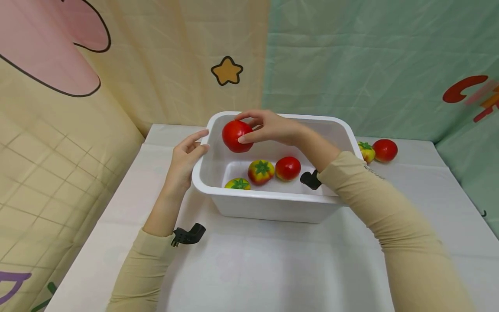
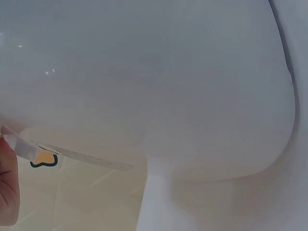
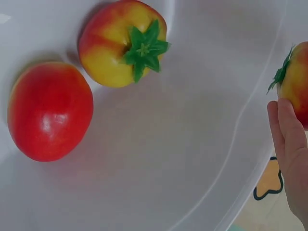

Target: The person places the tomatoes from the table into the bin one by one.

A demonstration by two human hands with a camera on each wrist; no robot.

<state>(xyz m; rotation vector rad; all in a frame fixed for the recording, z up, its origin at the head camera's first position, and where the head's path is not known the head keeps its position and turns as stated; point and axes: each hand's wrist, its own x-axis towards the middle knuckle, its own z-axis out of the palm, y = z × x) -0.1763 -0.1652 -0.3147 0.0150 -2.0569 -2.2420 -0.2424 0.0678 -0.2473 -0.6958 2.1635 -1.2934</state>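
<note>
My right hand [image 1: 269, 127] holds a red tomato [image 1: 236, 136] above the left part of a white plastic tub [image 1: 265, 212]. The right wrist view shows the yellow side and green leafy top of that held tomato [image 3: 299, 86]. At the tub's left end, my left hand [image 1: 183, 160] grips the rim with thumb and fingers. Inside the tub lie a red-yellow tomato [image 1: 260, 172], a plain red tomato [image 1: 288, 168] and a yellow-green one [image 1: 238, 184], partly hidden by the front wall. In the left wrist view the tub's outer wall [image 2: 144, 86] fills most of the picture.
To the right of the tub, a yellow-green tomato [image 1: 365, 151] and a red tomato [image 1: 385, 150] sit on the white-covered table [image 1: 249, 268]. A printed curtain [image 1: 343, 65] hangs behind and at both sides. Each wrist carries a small black camera [image 1: 190, 234].
</note>
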